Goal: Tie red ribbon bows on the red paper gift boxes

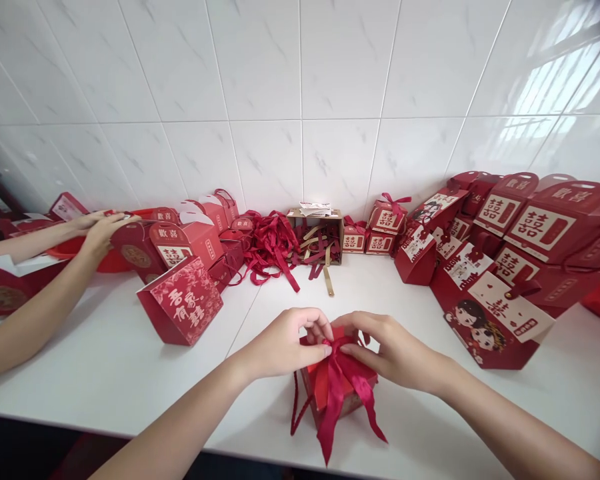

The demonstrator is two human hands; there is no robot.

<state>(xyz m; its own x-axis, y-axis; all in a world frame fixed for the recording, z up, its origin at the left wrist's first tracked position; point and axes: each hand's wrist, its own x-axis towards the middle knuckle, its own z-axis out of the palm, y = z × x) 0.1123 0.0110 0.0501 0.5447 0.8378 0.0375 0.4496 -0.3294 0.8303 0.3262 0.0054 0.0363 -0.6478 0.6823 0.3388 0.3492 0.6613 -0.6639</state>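
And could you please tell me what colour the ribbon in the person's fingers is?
The ribbon is deep pinkish red, best seen in the head view.

The left hand (285, 341) and right hand (397, 348) are bare, with slender fingers (374, 324). The left thumbnail (328, 350) is short and rounded. Behind the fingers come narrow bare wrists (241, 369), then the slim, smooth left forearm (190, 417) and right forearm (500, 417), both bare, thickening farther from the fingers.
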